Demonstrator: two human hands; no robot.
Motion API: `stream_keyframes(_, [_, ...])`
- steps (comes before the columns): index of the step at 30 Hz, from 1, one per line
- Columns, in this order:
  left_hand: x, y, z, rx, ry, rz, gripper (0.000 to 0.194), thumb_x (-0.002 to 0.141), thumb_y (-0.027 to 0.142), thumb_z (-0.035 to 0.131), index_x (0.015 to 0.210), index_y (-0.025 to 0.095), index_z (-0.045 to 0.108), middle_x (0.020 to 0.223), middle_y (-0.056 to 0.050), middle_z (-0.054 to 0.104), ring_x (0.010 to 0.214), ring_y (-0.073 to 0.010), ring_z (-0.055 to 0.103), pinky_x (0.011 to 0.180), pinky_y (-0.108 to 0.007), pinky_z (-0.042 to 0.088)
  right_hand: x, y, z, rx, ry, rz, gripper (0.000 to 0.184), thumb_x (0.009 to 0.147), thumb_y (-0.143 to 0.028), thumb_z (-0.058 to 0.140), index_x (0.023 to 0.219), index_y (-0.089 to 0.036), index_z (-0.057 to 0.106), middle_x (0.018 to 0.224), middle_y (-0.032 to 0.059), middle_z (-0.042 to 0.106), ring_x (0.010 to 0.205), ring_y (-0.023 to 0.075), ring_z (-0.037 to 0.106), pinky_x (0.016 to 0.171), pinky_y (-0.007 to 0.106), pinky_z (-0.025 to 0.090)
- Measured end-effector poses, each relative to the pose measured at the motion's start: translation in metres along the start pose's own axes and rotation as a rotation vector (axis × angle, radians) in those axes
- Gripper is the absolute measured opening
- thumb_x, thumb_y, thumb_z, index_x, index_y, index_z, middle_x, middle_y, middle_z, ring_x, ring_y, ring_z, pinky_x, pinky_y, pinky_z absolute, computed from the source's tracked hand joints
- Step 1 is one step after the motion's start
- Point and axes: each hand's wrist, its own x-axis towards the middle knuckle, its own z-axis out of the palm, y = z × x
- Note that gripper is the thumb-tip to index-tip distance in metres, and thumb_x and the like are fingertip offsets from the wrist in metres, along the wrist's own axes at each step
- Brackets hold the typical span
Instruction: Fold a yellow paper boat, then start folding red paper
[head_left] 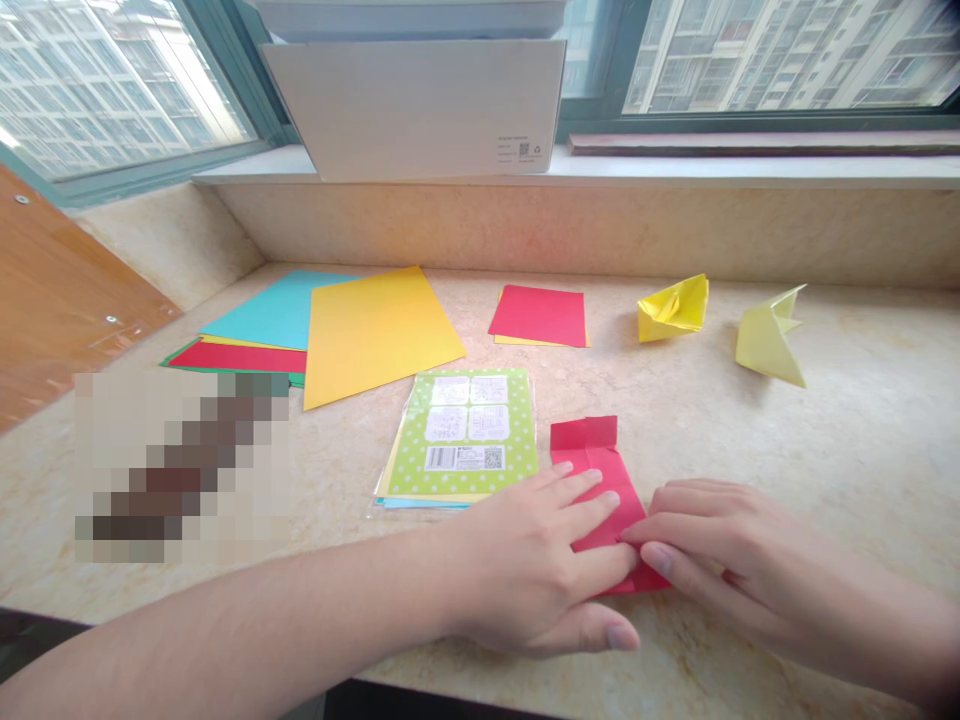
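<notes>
A strip of folded red paper [592,465] lies on the stone counter, its far end turned over into a band. My left hand [551,565] rests flat across it with the fingers spread, covering its left and middle part. At the near right corner of the paper, my right hand [739,560] pinches the edge between thumb and fingers. Left of the paper is a clear packet with a green dotted label [469,480], close to my left fingers.
Large coloured sheets, an orange one [379,335] on top, lie at the back left. Small red squares [541,315] sit behind the packet. Two folded yellow paper shapes [679,310] stand at the back right. A white box [420,110] is on the windowsill. A blurred patch hides something at left.
</notes>
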Motion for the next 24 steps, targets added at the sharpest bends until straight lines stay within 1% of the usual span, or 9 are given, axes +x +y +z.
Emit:
stream_keyframes(5, [0.001,-0.001,-0.002,-0.049,0.013,-0.006,0.056,0.104,0.055,0.039,0.123,0.010,0.065,0.130,-0.021,0.066,0.125,-0.0352,0.061,0.115,-0.050,0.040,-0.001,0.000,-0.001,-0.004,-0.015,0.024,0.034,0.108,-0.030,0.042,0.087,-0.023,0.068,0.087,0.0023,0.067,0.080,0.0164,0.063,0.074,0.032,0.049])
stream_keyframes(8, [0.001,-0.001,-0.001,-0.065,0.020,-0.021,0.059,0.103,0.056,0.040,0.124,0.007,0.064,0.128,-0.020,0.067,0.124,-0.0354,0.061,0.114,-0.048,0.041,0.000,-0.001,-0.002,0.002,-0.005,0.017,0.034,0.108,-0.028,0.043,0.085,-0.022,0.067,0.087,0.0017,0.067,0.081,0.0156,0.063,0.075,0.030,0.049])
stream_keyframes(10, [0.000,-0.001,-0.001,-0.047,0.012,-0.022,0.057,0.102,0.056,0.042,0.118,0.007,0.066,0.130,-0.020,0.066,0.126,-0.0363,0.059,0.115,-0.049,0.041,0.001,0.000,-0.001,-0.007,0.013,0.020,0.034,0.107,-0.028,0.043,0.083,-0.022,0.066,0.085,0.0018,0.067,0.078,0.0155,0.063,0.073,0.029,0.049])
stream_keyframes(12, [0.000,-0.001,-0.001,-0.020,0.013,-0.016,0.054,0.102,0.055,0.044,0.113,0.009,0.069,0.134,-0.020,0.064,0.127,-0.0369,0.057,0.115,-0.051,0.040,0.002,0.003,0.002,-0.027,0.059,0.024,0.034,0.107,-0.026,0.043,0.084,-0.022,0.068,0.083,0.0024,0.067,0.075,0.0157,0.063,0.071,0.030,0.048])
stream_keyframes(14, [0.000,-0.001,-0.002,-0.018,0.020,-0.019,0.052,0.102,0.054,0.045,0.111,0.010,0.070,0.133,-0.020,0.063,0.124,-0.0358,0.058,0.112,-0.050,0.043,0.002,0.008,0.005,-0.053,0.126,0.054,0.031,0.106,-0.025,0.045,0.089,-0.022,0.072,0.082,0.0028,0.068,0.072,0.0159,0.062,0.069,0.030,0.048])
stream_keyframes(17, [0.001,0.001,-0.005,-0.052,0.008,-0.043,0.049,0.102,0.051,0.046,0.112,0.010,0.071,0.117,-0.018,0.067,0.109,-0.0320,0.062,0.100,-0.046,0.050,0.002,0.016,0.007,-0.089,0.208,0.162,0.027,0.103,-0.025,0.049,0.097,-0.025,0.075,0.084,0.0027,0.068,0.073,0.0169,0.063,0.068,0.031,0.048])
stream_keyframes(19, [0.002,0.002,-0.006,-0.052,-0.003,-0.050,0.048,0.102,0.051,0.047,0.113,0.010,0.071,0.107,-0.015,0.067,0.102,-0.0308,0.062,0.094,-0.045,0.052,0.002,0.020,0.008,-0.110,0.249,0.242,0.024,0.102,-0.028,0.052,0.100,-0.026,0.075,0.086,0.0024,0.068,0.075,0.0177,0.065,0.069,0.032,0.049])
stream_keyframes(21, [0.002,0.002,-0.007,-0.039,-0.015,-0.040,0.049,0.101,0.051,0.047,0.115,0.010,0.070,0.104,-0.014,0.067,0.099,-0.0307,0.061,0.091,-0.045,0.053,0.002,0.023,0.009,-0.113,0.270,0.288,0.022,0.101,-0.032,0.054,0.106,-0.028,0.075,0.090,0.0025,0.068,0.078,0.0182,0.065,0.070,0.033,0.051])
stream_keyframes(24, [0.003,0.000,-0.006,-0.012,-0.044,-0.002,0.052,0.101,0.051,0.047,0.120,0.008,0.068,0.105,-0.015,0.067,0.100,-0.0320,0.060,0.090,-0.047,0.053,0.002,0.027,0.011,-0.087,0.268,0.289,0.026,0.101,-0.037,0.056,0.122,-0.029,0.070,0.100,0.0032,0.068,0.086,0.0189,0.066,0.078,0.034,0.053])
